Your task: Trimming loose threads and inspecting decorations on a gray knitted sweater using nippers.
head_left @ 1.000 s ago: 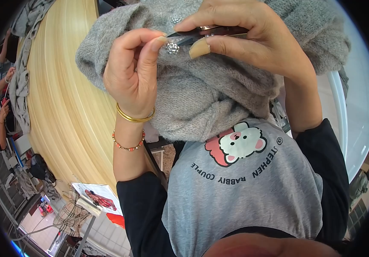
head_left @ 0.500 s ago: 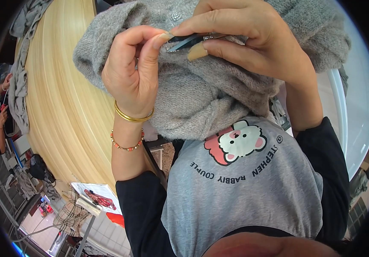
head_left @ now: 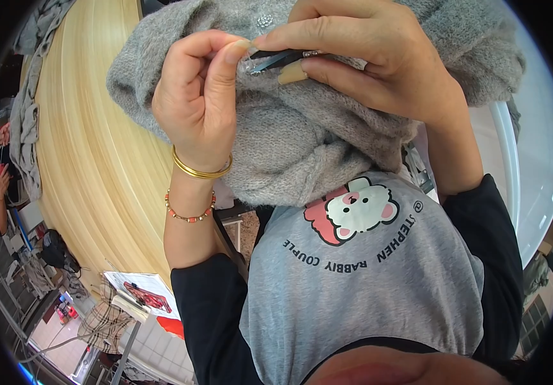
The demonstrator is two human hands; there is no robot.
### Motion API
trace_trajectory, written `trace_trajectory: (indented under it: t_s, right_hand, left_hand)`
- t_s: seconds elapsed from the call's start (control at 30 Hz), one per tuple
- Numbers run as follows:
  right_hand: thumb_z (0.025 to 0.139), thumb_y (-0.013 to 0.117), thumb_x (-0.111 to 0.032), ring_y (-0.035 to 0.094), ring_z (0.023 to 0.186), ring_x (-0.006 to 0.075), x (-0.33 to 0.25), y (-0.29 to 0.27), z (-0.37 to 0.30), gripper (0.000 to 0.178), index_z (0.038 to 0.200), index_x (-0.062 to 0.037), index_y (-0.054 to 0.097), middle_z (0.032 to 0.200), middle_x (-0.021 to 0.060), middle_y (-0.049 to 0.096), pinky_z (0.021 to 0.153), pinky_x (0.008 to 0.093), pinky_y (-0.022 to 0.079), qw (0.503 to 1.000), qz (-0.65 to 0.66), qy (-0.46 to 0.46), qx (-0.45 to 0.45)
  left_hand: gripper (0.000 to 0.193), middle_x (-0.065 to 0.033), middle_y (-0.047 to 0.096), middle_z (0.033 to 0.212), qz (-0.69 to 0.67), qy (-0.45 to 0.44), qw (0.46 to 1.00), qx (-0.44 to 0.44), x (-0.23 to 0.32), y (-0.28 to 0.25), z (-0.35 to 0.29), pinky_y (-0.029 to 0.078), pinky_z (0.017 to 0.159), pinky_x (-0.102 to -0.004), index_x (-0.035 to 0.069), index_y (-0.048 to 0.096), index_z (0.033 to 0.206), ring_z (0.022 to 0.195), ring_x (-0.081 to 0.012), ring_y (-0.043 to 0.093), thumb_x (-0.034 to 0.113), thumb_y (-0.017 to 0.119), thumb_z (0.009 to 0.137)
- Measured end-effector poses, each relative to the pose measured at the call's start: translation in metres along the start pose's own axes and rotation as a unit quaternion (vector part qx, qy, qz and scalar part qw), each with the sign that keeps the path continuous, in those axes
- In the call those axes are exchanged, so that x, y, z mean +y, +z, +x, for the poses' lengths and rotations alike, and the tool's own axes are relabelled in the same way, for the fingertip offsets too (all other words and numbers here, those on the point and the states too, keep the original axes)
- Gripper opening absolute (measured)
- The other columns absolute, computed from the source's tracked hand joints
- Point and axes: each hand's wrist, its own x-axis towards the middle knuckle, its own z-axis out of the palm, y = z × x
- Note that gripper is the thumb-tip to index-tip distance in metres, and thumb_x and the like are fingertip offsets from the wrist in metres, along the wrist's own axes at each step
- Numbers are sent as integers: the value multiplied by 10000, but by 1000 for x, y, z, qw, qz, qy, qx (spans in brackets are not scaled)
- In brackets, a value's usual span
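A fuzzy grey knitted garment lies bunched at the table edge and against my front. Over it, my right hand grips a small pair of dark thread snips, their blades pointing left, close above the knit. A tan covering shows on that hand's thumb tip. My left hand pinches thumb and forefinger together just left of the snips, the fingertips of both hands nearly meeting. What the pinch holds is too small to make out. A round, sparkling button sits on the knit beyond the fingers.
The pale wooden table curves along my left. More grey knitwear lies on its far left edge, beside another person's hands. A printed sheet rests at the table's near end. A white, smooth surface stands at right.
My left hand has risen slightly, its pinch still beside the snips. More of the snips' dark blades shows now. The other person's hands at far left have shifted a little.
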Motion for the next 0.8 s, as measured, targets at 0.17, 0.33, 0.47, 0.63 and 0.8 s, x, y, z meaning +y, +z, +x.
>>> trace_trajectory:
  t_s: [0.17,0.33,0.47,0.63,0.8]
  right_hand:
    - [824,751,-174,618,660,222,16,13,1,259,1049,-54,709,815,62,606,549,325,474,981,-47,-158,101]
    - [827,747,-179,620,667,222,33,22,12,252,1046,-59,709,815,60,604,552,323,476,929,-104,-307,177]
    - [831,735,-180,624,681,224,40,21,6,235,1034,-65,708,817,52,605,552,326,476,970,-109,-187,109]
    - [815,733,-168,623,689,228,56,33,5,230,1019,-66,705,816,48,602,547,335,475,902,-185,-345,183]
    - [809,722,-148,620,704,246,55,34,-3,253,1045,-63,692,856,61,607,572,344,486,919,-200,-303,156]
  left_hand:
    - [55,8,647,866,-114,-31,992,38,-6,7,1,416,623,-151,-8,620,1001,729,-12,521,15,629,953]
    - [60,9,648,871,-131,-54,990,25,-7,7,2,421,642,-155,-6,619,1003,746,-16,524,33,628,958]
    - [51,14,652,852,-89,-59,994,12,-10,7,0,430,638,-162,-1,627,986,732,-20,531,41,631,957]
    - [50,20,652,839,-111,-98,989,2,-13,9,-1,431,634,-161,1,633,974,728,-18,534,48,633,956]
    - [49,26,646,831,-116,-106,988,7,-14,11,-2,422,624,-158,6,635,972,718,-17,524,52,634,957]
